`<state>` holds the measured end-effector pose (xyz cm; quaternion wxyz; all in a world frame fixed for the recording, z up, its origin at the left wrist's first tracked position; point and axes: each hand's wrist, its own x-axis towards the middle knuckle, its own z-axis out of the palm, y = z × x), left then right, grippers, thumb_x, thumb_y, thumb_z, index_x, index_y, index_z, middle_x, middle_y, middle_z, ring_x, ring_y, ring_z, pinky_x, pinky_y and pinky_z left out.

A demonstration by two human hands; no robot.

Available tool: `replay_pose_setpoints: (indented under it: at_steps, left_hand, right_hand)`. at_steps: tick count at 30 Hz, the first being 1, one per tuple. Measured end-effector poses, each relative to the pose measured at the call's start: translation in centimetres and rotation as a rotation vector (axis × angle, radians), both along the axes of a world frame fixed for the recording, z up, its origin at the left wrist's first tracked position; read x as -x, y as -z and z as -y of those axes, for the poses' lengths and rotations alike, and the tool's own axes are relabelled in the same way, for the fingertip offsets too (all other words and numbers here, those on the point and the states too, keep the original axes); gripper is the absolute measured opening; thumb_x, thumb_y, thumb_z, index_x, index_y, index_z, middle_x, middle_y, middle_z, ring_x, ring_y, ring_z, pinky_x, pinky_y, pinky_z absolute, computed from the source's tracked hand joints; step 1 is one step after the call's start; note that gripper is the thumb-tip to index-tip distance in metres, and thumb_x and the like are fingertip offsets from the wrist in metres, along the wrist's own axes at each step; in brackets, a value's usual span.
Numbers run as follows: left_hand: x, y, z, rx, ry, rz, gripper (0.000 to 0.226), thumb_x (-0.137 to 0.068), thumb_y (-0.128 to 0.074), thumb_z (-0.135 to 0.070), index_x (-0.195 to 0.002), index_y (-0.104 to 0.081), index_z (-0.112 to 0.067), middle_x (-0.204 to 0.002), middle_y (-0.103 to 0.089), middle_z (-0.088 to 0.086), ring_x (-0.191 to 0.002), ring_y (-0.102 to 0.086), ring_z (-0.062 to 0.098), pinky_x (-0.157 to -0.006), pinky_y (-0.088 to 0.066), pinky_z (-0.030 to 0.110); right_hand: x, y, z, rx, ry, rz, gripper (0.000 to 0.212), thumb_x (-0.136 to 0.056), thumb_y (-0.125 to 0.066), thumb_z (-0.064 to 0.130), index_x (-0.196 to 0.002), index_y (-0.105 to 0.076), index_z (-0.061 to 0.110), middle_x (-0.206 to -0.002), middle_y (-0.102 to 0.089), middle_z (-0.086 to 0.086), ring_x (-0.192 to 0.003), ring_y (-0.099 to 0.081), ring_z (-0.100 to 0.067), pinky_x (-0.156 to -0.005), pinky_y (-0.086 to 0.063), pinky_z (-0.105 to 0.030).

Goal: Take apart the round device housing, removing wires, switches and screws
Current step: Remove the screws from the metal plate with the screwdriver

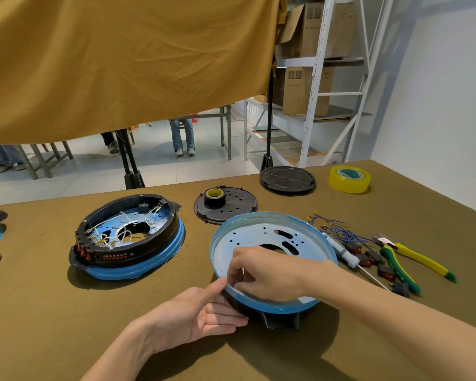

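Note:
A round blue housing (275, 224) with a perforated pale plate inside lies tilted on the table in front of me. My left hand (204, 317) steadies its near rim from outside, thumb on the edge, fingers straight under the black base. My right hand (261, 273) reaches inside the rim, its fingertips curled and pinching something small I cannot make out. A second housing (129, 237), black ring on blue, lies to the left with white wires and red switches still in it.
Removed blue wires (333, 229), red switches (368, 257), a white screwdriver (344, 251) and yellow-green pliers (412, 259) lie to the right. Two black round covers (231, 210) (287, 180), one bearing a small tape roll (215, 196), and yellow tape (349, 178) sit farther back.

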<state>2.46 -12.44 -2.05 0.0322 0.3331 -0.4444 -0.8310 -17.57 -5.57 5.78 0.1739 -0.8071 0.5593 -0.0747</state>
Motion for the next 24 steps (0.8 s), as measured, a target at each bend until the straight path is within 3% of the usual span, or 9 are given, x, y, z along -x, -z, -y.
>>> replay_pose_setpoints:
  at_steps: [3, 6, 10, 15, 18, 24]
  left_hand:
    - [-0.05, 0.05, 0.15, -0.006, 0.001, 0.003, 0.106, -0.057, -0.097, -0.054, -0.133, -0.055, 0.006, -0.127, -0.068, 0.03, -0.12, -0.069, 0.036, -0.089, -0.061, 0.036]
    - [-0.06, 0.16, 0.21, -0.006, 0.006, 0.007, 0.107, -0.056, -0.097, -0.054, -0.134, -0.055, 0.006, -0.127, -0.068, 0.03, -0.121, -0.068, 0.036, -0.09, -0.061, 0.036]
    - [-0.09, 0.35, 0.25, 0.003, 0.01, 0.003, 0.105, -0.058, -0.096, -0.056, -0.133, -0.056, 0.006, -0.127, -0.068, 0.03, -0.121, -0.068, 0.035, -0.092, -0.06, 0.036]
    - [0.12, 0.31, 0.17, 0.006, 0.006, 0.011, 0.107, -0.056, -0.097, -0.055, -0.133, -0.055, 0.006, -0.127, -0.068, 0.03, -0.121, -0.068, 0.035, -0.091, -0.061, 0.036]
    - [0.07, 0.35, 0.21, 0.01, -0.002, 0.013, 0.11, -0.055, -0.097, -0.056, -0.134, -0.053, 0.007, -0.127, -0.068, 0.03, -0.121, -0.068, 0.035, -0.091, -0.061, 0.036]
    - [0.01, 0.3, 0.22, 0.004, -0.007, 0.006, 0.106, -0.059, -0.096, -0.055, -0.133, -0.054, 0.007, -0.127, -0.068, 0.03, -0.121, -0.068, 0.036, -0.09, -0.061, 0.036]
  right_hand:
    - [-0.02, 0.12, -0.03, -0.002, 0.001, 0.033, 0.017, -0.101, -0.061, 0.025, -0.117, -0.064, 0.023, -0.102, -0.047, 0.016, -0.087, -0.049, 0.008, -0.067, -0.042, -0.008]
    - [0.13, 0.29, 0.06, 0.002, 0.058, 0.049, 0.017, -0.1, -0.063, 0.033, -0.111, -0.068, 0.022, -0.102, -0.052, 0.012, -0.086, -0.052, -0.001, -0.068, -0.04, -0.014]
    - [0.15, 0.01, 0.15, -0.03, 0.009, 0.039, 0.016, -0.101, -0.061, 0.024, -0.115, -0.069, 0.022, -0.101, -0.05, 0.014, -0.085, -0.051, 0.001, -0.066, -0.04, -0.012]
    - [0.24, -0.11, 0.11, -0.035, 0.061, 0.052, 0.017, -0.099, -0.064, 0.034, -0.109, -0.068, 0.021, -0.103, -0.054, 0.008, -0.087, -0.053, -0.006, -0.072, -0.043, -0.016]
    - [0.18, -0.28, 0.1, -0.06, 0.032, 0.028, 0.013, -0.101, -0.061, 0.027, -0.109, -0.069, 0.021, -0.106, -0.054, 0.007, -0.09, -0.052, -0.006, -0.077, -0.044, -0.018]
    - [-0.12, -0.49, -0.01, -0.034, 0.041, 0.034, 0.015, -0.101, -0.062, 0.03, -0.109, -0.068, 0.02, -0.103, -0.055, 0.007, -0.085, -0.051, -0.004, -0.071, -0.041, -0.016]
